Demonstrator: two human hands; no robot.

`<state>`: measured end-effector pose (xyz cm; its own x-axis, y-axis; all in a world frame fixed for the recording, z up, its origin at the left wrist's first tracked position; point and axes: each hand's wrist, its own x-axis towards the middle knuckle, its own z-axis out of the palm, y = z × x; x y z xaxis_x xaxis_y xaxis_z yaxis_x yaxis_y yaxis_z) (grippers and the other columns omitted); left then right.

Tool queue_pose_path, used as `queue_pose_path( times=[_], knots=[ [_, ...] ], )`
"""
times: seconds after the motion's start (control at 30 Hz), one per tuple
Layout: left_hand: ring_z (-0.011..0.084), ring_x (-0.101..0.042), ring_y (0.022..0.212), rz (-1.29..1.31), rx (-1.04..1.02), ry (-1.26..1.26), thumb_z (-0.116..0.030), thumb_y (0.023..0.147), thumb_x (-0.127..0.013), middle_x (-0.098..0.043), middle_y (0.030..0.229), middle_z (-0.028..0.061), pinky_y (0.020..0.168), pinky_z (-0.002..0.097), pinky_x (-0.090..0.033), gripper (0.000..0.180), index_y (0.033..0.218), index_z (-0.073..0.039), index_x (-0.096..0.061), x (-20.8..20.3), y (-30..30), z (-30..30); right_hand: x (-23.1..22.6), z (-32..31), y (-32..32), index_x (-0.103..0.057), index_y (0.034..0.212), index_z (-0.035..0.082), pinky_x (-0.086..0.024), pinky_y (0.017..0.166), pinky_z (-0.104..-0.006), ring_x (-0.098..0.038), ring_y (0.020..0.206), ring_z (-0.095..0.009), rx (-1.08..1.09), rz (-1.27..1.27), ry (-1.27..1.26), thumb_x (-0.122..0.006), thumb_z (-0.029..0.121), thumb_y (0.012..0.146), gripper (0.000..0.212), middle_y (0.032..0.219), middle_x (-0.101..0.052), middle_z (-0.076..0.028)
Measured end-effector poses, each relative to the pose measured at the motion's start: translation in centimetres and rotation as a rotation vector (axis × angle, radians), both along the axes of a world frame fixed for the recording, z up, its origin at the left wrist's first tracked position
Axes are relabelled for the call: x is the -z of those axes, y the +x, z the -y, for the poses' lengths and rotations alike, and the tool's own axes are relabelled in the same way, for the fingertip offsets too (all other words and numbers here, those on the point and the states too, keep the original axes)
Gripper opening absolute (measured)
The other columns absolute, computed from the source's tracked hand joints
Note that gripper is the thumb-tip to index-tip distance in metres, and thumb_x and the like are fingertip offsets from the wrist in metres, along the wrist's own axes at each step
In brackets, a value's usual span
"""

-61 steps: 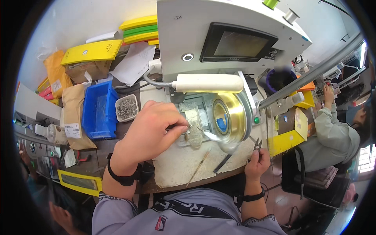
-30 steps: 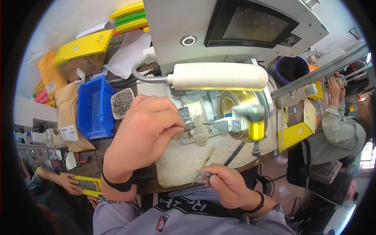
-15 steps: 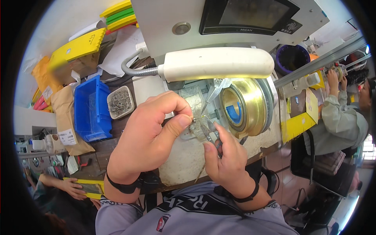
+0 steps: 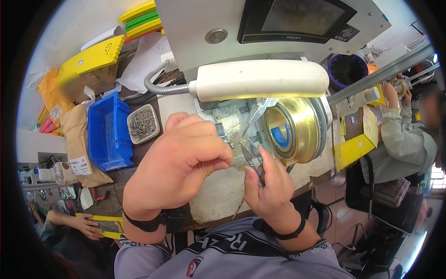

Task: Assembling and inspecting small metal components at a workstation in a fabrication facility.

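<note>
My left hand [image 4: 179,162] is closed in a pinch to the left of the small fixture, thumb against curled fingers. What lies between its fingertips, if anything, is hidden. My right hand [image 4: 274,188] grips a pair of small pliers [image 4: 254,162] by the handles, with their jaws pointing up and to the left. Close to the jaw tips is a tiny yellowish piece [image 4: 242,141], too small to name. Above it, a pointed metal nozzle [image 4: 253,115] slants down toward the same spot. Beside my right hand stands a shiny brass drum [image 4: 304,135] with a blue piece inside its ring.
A white lamp [image 4: 260,79] on a flexible neck hangs over the work. To the left are a blue bin [image 4: 108,132] and a white dish [image 4: 143,123] of small metal parts. A screen panel [image 4: 297,21] stands behind. Other people sit at right and lower left.
My left hand has drawn back from the pliers' tips and turned, its thumb now tucked lower. The right hand and pliers stay almost in place.
</note>
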<state>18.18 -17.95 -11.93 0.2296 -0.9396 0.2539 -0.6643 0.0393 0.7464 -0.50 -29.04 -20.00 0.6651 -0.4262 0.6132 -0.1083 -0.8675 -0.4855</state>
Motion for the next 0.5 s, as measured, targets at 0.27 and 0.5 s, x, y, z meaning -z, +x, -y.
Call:
queue_pose_path(
  times=[0.27,0.5],
  knots=[
    [0.0251,-0.053,0.077,0.036,0.001,-0.005,-0.002,0.073,-0.078,-0.053,0.072,0.0023,0.084,0.0373,-0.039,0.014,0.08,-0.009,-0.068,0.05,-0.02,0.19,0.55,0.58,0.09,-0.064,0.12,-0.01,-0.044,0.047,-0.0333,-0.054,0.054,-0.022,-0.045,0.018,-0.062,-0.076,0.003,0.087,0.038,0.075,-0.056,-0.01],
    [0.0252,-0.053,0.076,0.038,-0.003,-0.013,-0.002,0.074,-0.077,-0.053,0.072,0.0021,0.084,0.037,-0.039,0.013,0.08,-0.009,-0.067,0.27,0.01,0.14,0.08,0.6,0.1,-0.065,0.118,-0.01,-0.045,0.048,-0.032,-0.055,0.054,-0.021,-0.044,0.012,-0.059,-0.077,0.003,0.086,0.036,0.075,-0.057,-0.01]
  ],
)
